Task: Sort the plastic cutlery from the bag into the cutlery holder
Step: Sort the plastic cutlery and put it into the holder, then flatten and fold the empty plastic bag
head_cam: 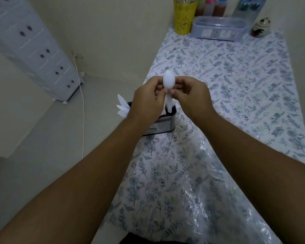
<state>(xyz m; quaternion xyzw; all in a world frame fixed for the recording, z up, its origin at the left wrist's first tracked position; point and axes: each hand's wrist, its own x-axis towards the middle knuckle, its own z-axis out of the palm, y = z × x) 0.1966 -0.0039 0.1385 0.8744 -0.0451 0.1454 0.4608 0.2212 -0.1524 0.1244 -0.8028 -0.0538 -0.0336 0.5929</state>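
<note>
Floral-clothed table (236, 81), clear plastic bag (209, 182) lying near, metal cutlery holder (163, 123) at the left edge. Above it, left hand (146, 101) and right hand (194, 97) both pinching 1 white plastic spoon (168, 81). Upright, bowl up, handle pointing straight down into the holder's right compartment, directly below the fingers.

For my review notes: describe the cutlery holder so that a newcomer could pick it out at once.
Follow the floral-clothed table to its left edge, directly under the two hands. The cutlery holder is a shiny metal box with white plastic cutlery sticking out, unlike the yellow cup at the far end.
</note>
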